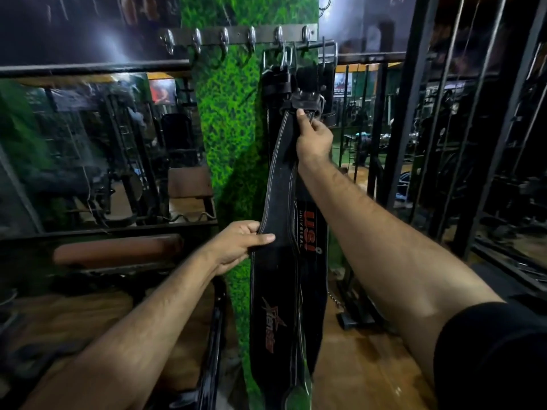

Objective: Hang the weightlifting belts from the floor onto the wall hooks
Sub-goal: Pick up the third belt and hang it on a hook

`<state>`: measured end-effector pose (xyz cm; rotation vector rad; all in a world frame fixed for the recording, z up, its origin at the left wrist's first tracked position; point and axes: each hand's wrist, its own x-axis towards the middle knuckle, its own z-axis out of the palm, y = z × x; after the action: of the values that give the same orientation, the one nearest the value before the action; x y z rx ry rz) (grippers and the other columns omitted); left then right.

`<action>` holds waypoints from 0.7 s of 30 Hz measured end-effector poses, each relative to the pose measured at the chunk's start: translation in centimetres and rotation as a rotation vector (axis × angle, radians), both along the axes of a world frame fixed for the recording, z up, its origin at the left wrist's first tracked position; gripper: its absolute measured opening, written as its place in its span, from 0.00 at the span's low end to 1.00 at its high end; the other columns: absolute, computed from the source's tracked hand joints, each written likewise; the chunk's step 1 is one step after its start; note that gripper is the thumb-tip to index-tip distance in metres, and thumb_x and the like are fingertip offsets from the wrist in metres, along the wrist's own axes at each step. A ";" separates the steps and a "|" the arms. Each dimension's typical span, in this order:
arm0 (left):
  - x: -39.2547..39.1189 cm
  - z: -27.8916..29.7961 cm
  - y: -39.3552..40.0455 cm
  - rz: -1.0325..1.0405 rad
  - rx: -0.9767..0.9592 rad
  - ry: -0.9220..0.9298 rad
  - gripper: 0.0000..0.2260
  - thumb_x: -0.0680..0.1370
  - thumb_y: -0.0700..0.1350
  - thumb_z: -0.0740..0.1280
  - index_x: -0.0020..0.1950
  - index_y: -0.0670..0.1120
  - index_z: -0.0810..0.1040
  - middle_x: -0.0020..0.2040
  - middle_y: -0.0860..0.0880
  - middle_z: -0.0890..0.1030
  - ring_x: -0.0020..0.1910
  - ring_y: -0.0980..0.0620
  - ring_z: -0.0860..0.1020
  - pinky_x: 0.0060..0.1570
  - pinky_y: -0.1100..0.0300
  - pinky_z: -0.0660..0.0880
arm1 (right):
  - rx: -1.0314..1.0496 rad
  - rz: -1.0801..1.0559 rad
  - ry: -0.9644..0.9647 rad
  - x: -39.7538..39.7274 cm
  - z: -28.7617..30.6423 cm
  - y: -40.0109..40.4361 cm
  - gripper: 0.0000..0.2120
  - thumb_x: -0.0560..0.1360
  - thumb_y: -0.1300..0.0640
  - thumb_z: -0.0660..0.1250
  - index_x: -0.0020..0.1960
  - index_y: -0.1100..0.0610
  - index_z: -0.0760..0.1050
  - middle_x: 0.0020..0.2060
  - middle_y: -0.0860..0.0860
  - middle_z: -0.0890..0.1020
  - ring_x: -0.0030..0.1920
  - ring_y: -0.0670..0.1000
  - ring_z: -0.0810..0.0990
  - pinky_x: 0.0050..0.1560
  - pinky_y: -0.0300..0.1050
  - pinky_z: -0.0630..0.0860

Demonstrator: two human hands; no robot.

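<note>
A black weightlifting belt (276, 199) with white stitching and a red logo hangs down in front of the green pillar (228, 113). My right hand (313, 137) grips its top end just below the buckle (305, 103). My left hand (239, 247) pinches the belt's left edge at mid height. Behind it hang other black belts; one (309, 229) shows red "USI" lettering. They hang from the right end of a metal hook rail (236, 37) high on the pillar. The hooks to the left carry nothing.
Black metal railings (414, 84) stand close on the right. A padded bench (118, 250) sits low on the left, with gym machines behind a rail. Another dark belt or strap (213, 335) hangs lower left of the pillar. The floor is wood.
</note>
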<state>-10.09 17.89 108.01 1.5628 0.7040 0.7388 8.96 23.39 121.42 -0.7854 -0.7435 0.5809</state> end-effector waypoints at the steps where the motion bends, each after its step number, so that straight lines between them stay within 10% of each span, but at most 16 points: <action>1: -0.2 0.6 0.2 -0.010 -0.001 0.026 0.11 0.78 0.32 0.67 0.59 0.37 0.80 0.51 0.45 0.86 0.49 0.52 0.84 0.54 0.60 0.81 | 0.006 0.023 -0.011 -0.2 -0.1 0.1 0.11 0.78 0.53 0.72 0.43 0.60 0.79 0.38 0.57 0.83 0.41 0.55 0.81 0.45 0.50 0.82; 8: 2.2 11.2 1.1 0.096 0.069 -0.222 0.19 0.84 0.55 0.59 0.71 0.48 0.74 0.70 0.46 0.77 0.70 0.48 0.74 0.67 0.49 0.70 | 0.059 0.198 -0.115 -0.8 -0.8 -1.2 0.21 0.73 0.46 0.73 0.48 0.66 0.78 0.42 0.63 0.80 0.43 0.58 0.78 0.46 0.56 0.77; 14: 4.9 12.3 1.4 0.323 0.147 -0.238 0.11 0.83 0.45 0.64 0.46 0.45 0.83 0.41 0.48 0.87 0.40 0.54 0.85 0.50 0.57 0.80 | 0.023 0.174 -0.314 -1.4 -4.7 -3.0 0.27 0.74 0.47 0.73 0.46 0.74 0.76 0.39 0.61 0.80 0.41 0.55 0.76 0.42 0.54 0.73; 18: 4.9 10.8 1.6 0.367 0.054 -0.334 0.07 0.82 0.42 0.66 0.47 0.42 0.81 0.41 0.46 0.86 0.40 0.53 0.85 0.44 0.59 0.81 | 0.035 0.224 -0.407 -1.5 -6.3 -4.3 0.28 0.75 0.49 0.74 0.43 0.77 0.74 0.36 0.61 0.79 0.38 0.55 0.75 0.40 0.52 0.72; 21: 4.6 11.5 1.1 0.398 0.023 -0.483 0.14 0.81 0.40 0.67 0.62 0.32 0.76 0.59 0.36 0.83 0.61 0.43 0.82 0.64 0.49 0.78 | -0.019 0.224 -0.595 -1.8 -8.1 -5.0 0.23 0.76 0.56 0.75 0.27 0.61 0.70 0.24 0.45 0.73 0.26 0.43 0.69 0.29 0.38 0.65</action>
<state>-5.53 19.02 119.49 1.2021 0.6456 1.3680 7.18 18.37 113.32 -0.9091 -1.3875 0.5573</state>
